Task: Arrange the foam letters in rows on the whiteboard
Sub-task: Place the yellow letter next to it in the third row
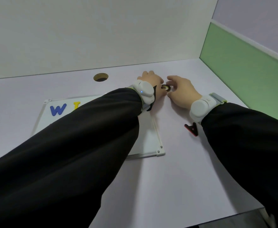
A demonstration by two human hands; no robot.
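Office desk booth. The pale desktop (pixel 176 170) is closed in by a plain white partition (pixel 102 30) along the back and a green divider panel (pixel 243 76) with a pale trim along the right, as in a cubicle. A round cable hole (pixel 100 77) is cut through the desktop near the back partition, a fitting usual in office desks. A lilac wall (pixel 258 10) rises beyond the divider. A small framed whiteboard (pixel 151 139) lies flat on the desktop
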